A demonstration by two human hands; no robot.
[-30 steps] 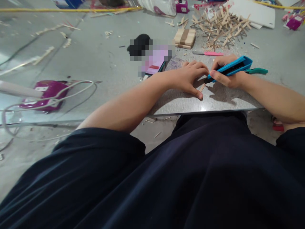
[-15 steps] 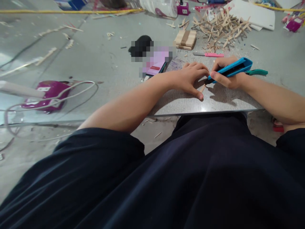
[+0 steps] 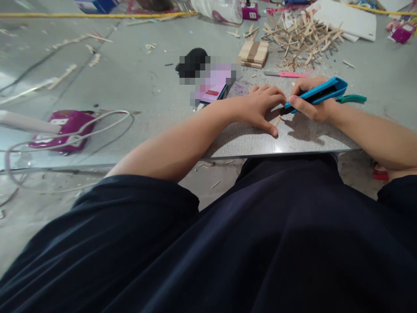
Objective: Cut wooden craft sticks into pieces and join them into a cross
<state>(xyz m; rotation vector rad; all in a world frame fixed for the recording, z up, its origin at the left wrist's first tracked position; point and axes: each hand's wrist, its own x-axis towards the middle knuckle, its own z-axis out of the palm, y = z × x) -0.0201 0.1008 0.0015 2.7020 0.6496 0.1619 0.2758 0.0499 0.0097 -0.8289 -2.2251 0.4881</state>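
My right hand (image 3: 312,106) is closed around a blue utility knife (image 3: 317,92), its tip pointing left and down at a small wooden stick (image 3: 277,120) on the grey board (image 3: 293,139). My left hand (image 3: 262,108) presses down on that stick, fingers curled over it and thumb flat on the board. Most of the stick is hidden under the fingers.
Behind my hands lie a pink knife (image 3: 286,74), green-handled pliers (image 3: 352,98), a stack of wooden sticks (image 3: 253,54) and a loose pile of sticks (image 3: 302,37). A purple glue gun (image 3: 65,128) with a white cord lies at left. White foam board (image 3: 350,19) at far right.
The hands stay in almost the same place; the knife has shifted only slightly over the stick.
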